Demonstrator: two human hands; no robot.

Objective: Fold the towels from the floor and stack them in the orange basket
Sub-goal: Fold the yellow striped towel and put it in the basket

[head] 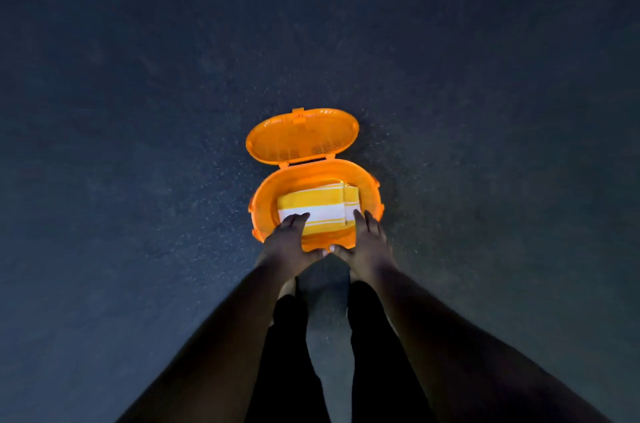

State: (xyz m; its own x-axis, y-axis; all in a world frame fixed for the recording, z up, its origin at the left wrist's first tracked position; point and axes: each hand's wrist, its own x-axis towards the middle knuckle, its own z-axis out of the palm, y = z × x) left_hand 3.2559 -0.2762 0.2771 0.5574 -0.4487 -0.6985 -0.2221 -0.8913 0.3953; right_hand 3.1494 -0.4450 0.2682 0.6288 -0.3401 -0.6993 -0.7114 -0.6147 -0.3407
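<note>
The orange basket [369,195] stands on the dark floor [138,110], directly in front of the person's feet, with its lid [301,136] swung fully open and lying back beyond the far rim. A folded towel [317,207], striped yellow and white, lies flat inside the basket and fills most of the interior; a second folded layer shows along its right end. The left hand [289,239] rests at the near left rim, fingers extended flat onto the near left corner of the towel, not closed around it. The right hand [369,242] rests at the near right rim, fingers extended flat against the near right corner of the towel, likewise not closed. Both thumbs meet at the near wall of the basket, touching its outer face. Both forearms reach down from the bottom edge of the view, with dark trouser legs [287,353] between them. No towel is visible on the floor around the basket
</note>
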